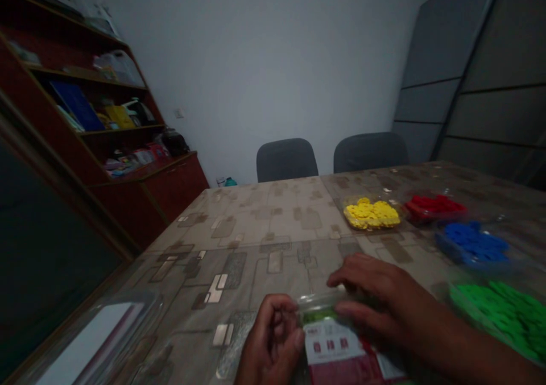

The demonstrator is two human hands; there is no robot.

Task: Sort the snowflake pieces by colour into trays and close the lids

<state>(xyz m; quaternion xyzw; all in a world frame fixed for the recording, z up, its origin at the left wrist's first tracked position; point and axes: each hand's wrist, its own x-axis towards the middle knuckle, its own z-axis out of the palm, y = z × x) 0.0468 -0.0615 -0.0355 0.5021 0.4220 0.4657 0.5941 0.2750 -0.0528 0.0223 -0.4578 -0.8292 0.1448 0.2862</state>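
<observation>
Plastic packet: flat, clear-film pouch lying on the desk at the near edge, directly under both hands. Judged light, limp and slick; film likely buckles if pushed and slides on the glossy desk cover. Not fragile as far as can be seen. Best hold judged to be the top strip, pinched from both ends, where the film is free of contents.

Appearance: transparent upper rim, a green band showing just below it, then a white label with small red marks, and a dark red lower part. Print too blurred to read. Contents cannot be made out.

Left hand: fingers curled, thumb and fingertips pinching the packet's top left corner.
Right hand: laid flat across the top right of the packet, fingers extended, pressing it down rather than closed on it.

Surroundings: clear trays of small pieces to the right, well apart from the packet – yellow pieces, red pieces, blue pieces, green pieces nearest. A clear lid or tray sits at the near left. Two grey chairs stand at the far side.
</observation>
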